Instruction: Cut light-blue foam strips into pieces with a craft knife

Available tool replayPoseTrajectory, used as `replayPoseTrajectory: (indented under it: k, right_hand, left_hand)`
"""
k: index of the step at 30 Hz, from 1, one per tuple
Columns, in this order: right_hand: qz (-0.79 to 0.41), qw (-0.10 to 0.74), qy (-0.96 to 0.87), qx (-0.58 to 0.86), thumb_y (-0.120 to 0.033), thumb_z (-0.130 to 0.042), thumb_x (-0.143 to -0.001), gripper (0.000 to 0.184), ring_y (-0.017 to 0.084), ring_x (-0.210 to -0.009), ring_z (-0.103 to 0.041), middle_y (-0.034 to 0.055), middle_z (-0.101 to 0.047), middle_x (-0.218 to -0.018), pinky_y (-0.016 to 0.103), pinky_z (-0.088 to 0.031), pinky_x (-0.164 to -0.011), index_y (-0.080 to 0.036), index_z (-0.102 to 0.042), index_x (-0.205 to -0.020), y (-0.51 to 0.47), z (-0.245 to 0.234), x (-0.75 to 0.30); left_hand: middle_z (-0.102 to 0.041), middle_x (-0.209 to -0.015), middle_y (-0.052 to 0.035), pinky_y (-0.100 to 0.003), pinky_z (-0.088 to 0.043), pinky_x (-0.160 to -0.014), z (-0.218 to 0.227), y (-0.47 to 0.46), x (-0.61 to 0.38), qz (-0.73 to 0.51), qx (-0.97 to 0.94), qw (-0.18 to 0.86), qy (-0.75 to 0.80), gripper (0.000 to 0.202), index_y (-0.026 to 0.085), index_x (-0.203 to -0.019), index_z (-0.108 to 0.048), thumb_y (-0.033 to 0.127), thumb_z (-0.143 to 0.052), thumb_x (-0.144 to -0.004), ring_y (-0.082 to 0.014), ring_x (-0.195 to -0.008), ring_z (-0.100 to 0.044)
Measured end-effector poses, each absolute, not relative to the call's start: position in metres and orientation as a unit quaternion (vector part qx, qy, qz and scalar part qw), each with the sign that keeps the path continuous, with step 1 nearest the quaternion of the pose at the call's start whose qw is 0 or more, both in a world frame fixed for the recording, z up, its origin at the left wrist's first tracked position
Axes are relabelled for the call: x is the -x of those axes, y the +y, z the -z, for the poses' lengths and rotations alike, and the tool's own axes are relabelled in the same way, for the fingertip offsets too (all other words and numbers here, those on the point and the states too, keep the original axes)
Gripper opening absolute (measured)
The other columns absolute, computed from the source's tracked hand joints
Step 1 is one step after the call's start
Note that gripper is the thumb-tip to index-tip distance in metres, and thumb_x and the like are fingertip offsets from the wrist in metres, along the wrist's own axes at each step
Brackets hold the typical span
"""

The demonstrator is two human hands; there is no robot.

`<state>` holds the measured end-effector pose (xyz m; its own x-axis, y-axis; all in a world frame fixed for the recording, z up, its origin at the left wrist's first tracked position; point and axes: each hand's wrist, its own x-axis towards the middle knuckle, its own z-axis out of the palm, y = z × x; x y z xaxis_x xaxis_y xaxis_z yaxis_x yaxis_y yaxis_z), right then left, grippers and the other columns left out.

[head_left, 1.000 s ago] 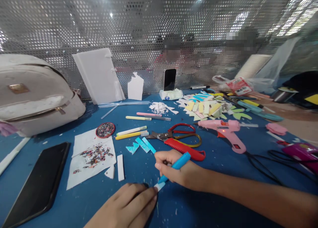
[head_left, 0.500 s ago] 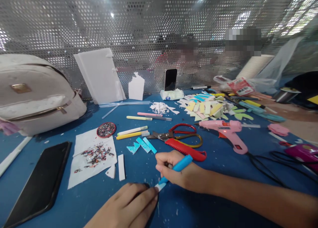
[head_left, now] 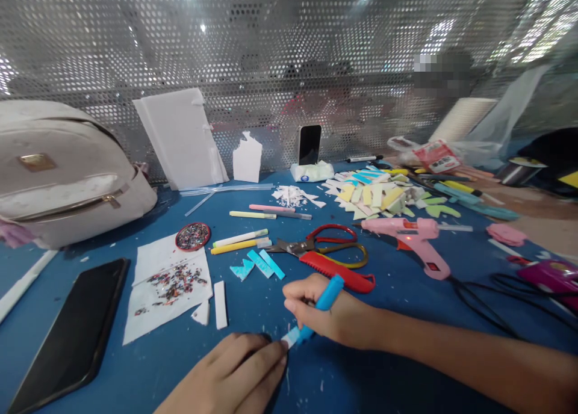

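Note:
My right hand (head_left: 334, 318) is closed around a blue marker (head_left: 331, 292), its tip down on a small foam board strip (head_left: 291, 337). The strip is white with blue colouring on it. My left hand (head_left: 235, 372) has its fingers together and pins the strip's near end to the table; part of the strip is hidden under the fingertips. Just beyond the hands lie blue-coloured foam board pieces (head_left: 261, 263). A plain white strip (head_left: 220, 304) rests left of them. Scissors (head_left: 295, 247) and a red utility knife (head_left: 336, 271) lie beyond my right hand.
A pink glue gun (head_left: 418, 233) with a black cord lies at right, behind it a heap of coloured strips (head_left: 379, 194). Several markers (head_left: 241, 244) lie mid-table. Beads on paper (head_left: 149, 318), a phone (head_left: 67, 336) and a backpack (head_left: 67, 179) are at left.
The blue marker has tilted more upright and its tip has shifted slightly on the strip. My left hand has stayed in place.

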<state>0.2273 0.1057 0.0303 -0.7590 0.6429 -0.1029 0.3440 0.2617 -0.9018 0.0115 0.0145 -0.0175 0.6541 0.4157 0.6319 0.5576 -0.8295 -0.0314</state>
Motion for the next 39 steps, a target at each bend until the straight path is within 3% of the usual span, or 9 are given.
replayPoseTrajectory:
  k: [6, 14, 39]
  right_hand:
    - [-0.513, 0.150, -0.785, 0.314, -0.026, -0.046, -0.094, 0.035, 0.010, -0.055, -0.035, -0.0059, -0.036, -0.058, 0.024, -0.026, -0.051, -0.020, -0.032, -0.062, 0.1058, -0.0307, -0.2267]
    - [-0.516, 0.139, -0.785, 0.314, -0.027, -0.044, -0.094, 0.035, 0.010, -0.055, -0.037, -0.0061, -0.036, -0.057, 0.025, -0.026, -0.052, -0.021, -0.031, -0.062, 0.1062, -0.0283, -0.2281]
    - [-0.503, 0.162, -0.787, 0.318, -0.027, -0.043, -0.094, 0.033, 0.010, -0.055, -0.039, -0.0055, -0.039, -0.057, 0.024, -0.028, -0.052, -0.020, -0.036, -0.063, 0.1057, -0.0316, -0.2275]
  left_hand:
    - [-0.066, -0.119, -0.0082, -0.026, -0.055, -0.084, 0.0192, 0.0131, -0.0100, 0.312, 0.905, 0.113, -0.266, 0.033, 0.011, -0.115, -0.068, 0.015, -0.036, -0.106, -0.0185, -0.103, -0.060]
    - [-0.067, -0.119, -0.0083, -0.027, -0.055, -0.082, 0.0192, 0.0133, -0.0116, 0.307, 0.907, 0.115, -0.265, 0.040, 0.011, -0.115, -0.068, 0.016, -0.029, -0.108, -0.0193, -0.103, -0.061]
    - [-0.068, -0.118, -0.0057, -0.026, -0.054, -0.082, 0.0181, 0.0143, -0.0122, 0.322, 0.900, 0.111, -0.271, 0.037, 0.012, -0.112, -0.069, 0.015, -0.032, -0.108, -0.0183, -0.102, -0.060]
